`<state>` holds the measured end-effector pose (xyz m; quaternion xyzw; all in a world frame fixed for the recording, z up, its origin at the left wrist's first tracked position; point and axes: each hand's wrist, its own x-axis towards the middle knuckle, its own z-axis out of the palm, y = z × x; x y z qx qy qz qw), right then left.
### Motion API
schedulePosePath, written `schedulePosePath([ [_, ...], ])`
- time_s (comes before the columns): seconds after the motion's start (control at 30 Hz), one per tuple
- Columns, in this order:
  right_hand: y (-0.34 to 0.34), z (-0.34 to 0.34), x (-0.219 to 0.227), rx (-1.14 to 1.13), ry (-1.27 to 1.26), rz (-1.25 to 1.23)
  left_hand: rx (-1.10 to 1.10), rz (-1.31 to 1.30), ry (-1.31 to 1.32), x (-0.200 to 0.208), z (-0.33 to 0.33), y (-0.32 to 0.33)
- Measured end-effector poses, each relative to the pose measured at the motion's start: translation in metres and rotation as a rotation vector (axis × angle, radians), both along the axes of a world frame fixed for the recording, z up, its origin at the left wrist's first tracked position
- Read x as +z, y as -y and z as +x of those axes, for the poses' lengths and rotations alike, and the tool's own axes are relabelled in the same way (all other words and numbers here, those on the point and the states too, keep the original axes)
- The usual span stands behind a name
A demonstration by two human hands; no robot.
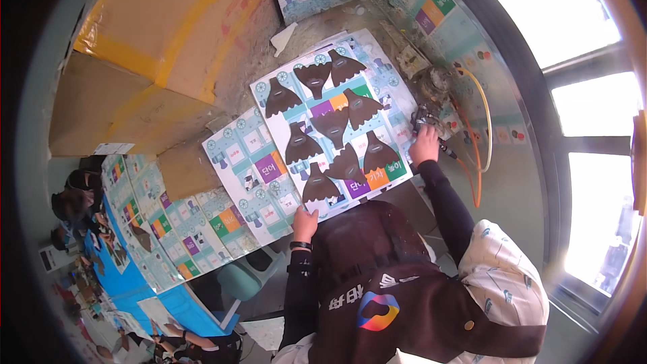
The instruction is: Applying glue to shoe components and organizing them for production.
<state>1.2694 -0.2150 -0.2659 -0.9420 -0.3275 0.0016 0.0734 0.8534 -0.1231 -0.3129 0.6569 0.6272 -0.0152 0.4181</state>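
Several dark brown, fan-shaped pieces with scalloped edges, one of them a brown piece near the middle, lie spread over a printed board on the workbench. My left hand pinches the near left corner of this board. At the board's right side, my right hand is closed around the handle of a grimy spray gun, its fingers partly hidden. An orange hose runs from the gun's fitting. More printed sheets lie under and left of the board.
Large taped cardboard boxes stand at the back left. A pale yellow hose loops beside the window wall at right. Lower left are a green stool, a blue-covered table and other people at work.
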Motion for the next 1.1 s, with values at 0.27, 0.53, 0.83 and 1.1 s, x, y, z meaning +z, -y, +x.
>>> schedulePosePath([
  [0.27,0.033,-0.066,-0.013,-0.088,-0.458,-0.077,0.324,-0.231,0.333,0.002,0.007,0.004],
  [0.53,0.05,-0.028,-0.045,0.18,-0.407,-0.069,0.55,-0.406,0.906,0.025,0.01,0.022],
  [0.83,0.059,-0.015,-0.04,0.143,-0.831,0.494,0.509,-0.263,0.819,0.008,0.001,0.029],
  [1.1,0.05,-0.071,0.017,0.331,-1.299,0.56,0.641,-0.126,0.885,0.01,-0.079,0.065],
])
